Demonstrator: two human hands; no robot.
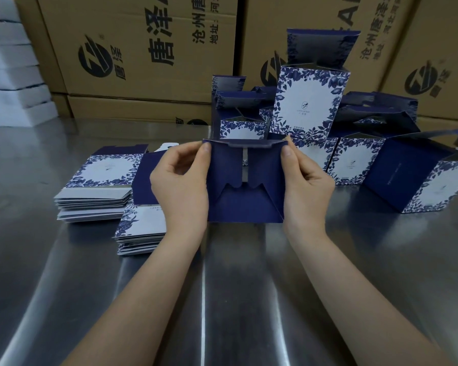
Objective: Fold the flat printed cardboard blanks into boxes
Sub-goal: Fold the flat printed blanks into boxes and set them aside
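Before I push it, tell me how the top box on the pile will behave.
The top box likely tips easily: it stands tall, perched on lower boxes. Probably very light, being hollow thin card with its lid flap open. Its walls may dent if pushed hard.

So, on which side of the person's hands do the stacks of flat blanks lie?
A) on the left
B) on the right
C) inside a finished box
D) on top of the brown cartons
A: the stacks of flat blanks lie on the metal table left of the left hand, which grips the half-folded box; the finished boxes stand behind and to the right.
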